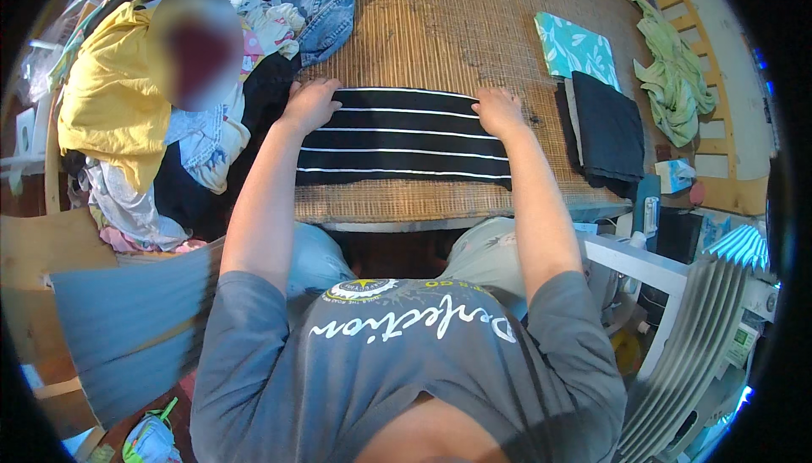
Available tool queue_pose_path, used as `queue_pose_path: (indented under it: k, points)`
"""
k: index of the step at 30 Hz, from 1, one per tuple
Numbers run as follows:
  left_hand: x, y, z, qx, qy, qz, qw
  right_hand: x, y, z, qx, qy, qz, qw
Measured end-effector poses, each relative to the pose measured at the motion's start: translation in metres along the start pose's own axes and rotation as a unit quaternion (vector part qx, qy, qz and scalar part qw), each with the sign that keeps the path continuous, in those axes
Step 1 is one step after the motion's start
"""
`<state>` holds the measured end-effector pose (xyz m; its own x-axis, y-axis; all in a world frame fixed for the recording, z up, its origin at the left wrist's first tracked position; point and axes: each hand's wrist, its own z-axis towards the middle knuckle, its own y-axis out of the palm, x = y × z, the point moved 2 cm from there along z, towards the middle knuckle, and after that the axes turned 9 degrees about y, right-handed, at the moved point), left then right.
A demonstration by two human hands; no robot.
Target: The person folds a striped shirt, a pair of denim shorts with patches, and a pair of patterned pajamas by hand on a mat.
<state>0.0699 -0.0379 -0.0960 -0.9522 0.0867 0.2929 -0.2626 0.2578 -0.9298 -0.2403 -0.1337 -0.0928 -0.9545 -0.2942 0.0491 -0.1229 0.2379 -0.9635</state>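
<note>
A black cloth with white stripes [403,134] lies flat on the woven mat in front of me, folded into a wide band. My left hand [312,106] grips its far left corner, thumb on top. At the far right corner, my right hand [500,111] has hold of the same cloth. The fingertips of both hands are partly hidden. Just beyond my left hand and forearm is a heap of loose clothes, with a yellow garment [111,95] and blue denim [327,16] in it. Folded dark cloth [609,136] lies to the right of my right hand.
The woven bamboo mat [438,13] covers the surface. A folded turquoise leaf-print cloth [574,47] touches the dark stack. Crumpled green cloth [675,76] lies by the wooden rail [713,92] at right, near a tissue box [672,176]. A cardboard box [44,241] stands at left.
</note>
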Motion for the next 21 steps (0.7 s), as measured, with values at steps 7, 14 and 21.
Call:
queue_pose_path:
  k: [7,14,21]
  points:
    - [-0.008,-0.005,-0.001,-0.028,0.015,-0.009,0.999,0.008,0.0,0.008,-0.089,-0.034,0.007,0.995]
    - [0.0,-0.038,-0.008,-0.016,0.013,-0.043,0.999,0.019,-0.005,0.008,-0.128,-0.005,0.098,0.987]
    - [0.011,-0.108,-0.037,0.292,0.045,0.025,0.955,0.019,-0.102,-0.034,0.2,-0.036,0.107,0.973]
